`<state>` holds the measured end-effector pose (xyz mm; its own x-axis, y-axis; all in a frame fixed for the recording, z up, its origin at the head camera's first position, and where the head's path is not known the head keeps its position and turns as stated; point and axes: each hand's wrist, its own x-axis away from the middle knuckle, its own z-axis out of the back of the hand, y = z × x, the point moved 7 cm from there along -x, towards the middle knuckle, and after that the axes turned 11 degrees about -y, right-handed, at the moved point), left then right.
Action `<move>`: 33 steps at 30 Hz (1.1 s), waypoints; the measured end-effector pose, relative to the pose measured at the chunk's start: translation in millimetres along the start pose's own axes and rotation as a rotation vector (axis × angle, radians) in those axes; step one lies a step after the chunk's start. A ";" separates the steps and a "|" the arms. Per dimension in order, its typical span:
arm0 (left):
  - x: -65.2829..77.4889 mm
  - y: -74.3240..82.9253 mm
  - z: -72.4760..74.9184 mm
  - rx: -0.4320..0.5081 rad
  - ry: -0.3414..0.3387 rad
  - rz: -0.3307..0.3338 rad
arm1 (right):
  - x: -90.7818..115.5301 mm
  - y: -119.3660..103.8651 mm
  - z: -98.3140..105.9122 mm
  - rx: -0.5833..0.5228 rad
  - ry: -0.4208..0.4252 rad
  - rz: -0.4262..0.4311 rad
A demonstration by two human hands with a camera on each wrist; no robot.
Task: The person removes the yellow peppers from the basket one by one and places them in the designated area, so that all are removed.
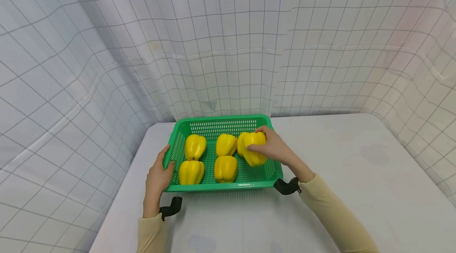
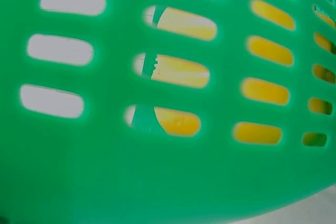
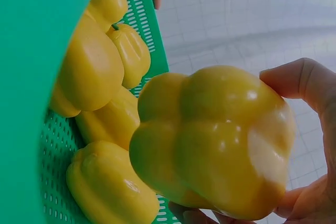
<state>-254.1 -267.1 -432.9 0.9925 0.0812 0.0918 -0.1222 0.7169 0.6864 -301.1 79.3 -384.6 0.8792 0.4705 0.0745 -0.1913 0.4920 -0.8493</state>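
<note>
My right hand (image 1: pixel 273 147) grips a yellow bell pepper (image 1: pixel 255 154) over the right part of a green slotted basket (image 1: pixel 228 185). In the right wrist view, thumb and fingers wrap the held pepper (image 3: pixel 215 140), its lobed end facing the camera. Another yellow pepper (image 1: pixel 240 144) sits partly hidden behind it. At the basket's left side my left hand (image 1: pixel 159 174) holds the rim, thumb on the inner side. The left wrist view is filled by the slotted basket wall (image 2: pixel 105 171), yellow showing through the slots.
Inside the basket more yellow peppers lie in two loose rows: two at the left (image 1: pixel 195 147) and two in the middle (image 1: pixel 226 169). A white table (image 1: pixel 338 166) carries the basket. Grid-patterned white curtains (image 1: pixel 228 47) hang behind and along both sides.
</note>
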 end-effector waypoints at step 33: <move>2.5 3.1 0.2 0.006 0.000 -0.009 | 24.8 26.3 47.7 -0.141 0.341 0.026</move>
<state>-251.9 -264.8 -430.3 0.9936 0.0742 0.0856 -0.1129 0.7133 0.6917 -305.2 138.8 -380.1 0.9743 0.1988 -0.1057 -0.1739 0.3661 -0.9142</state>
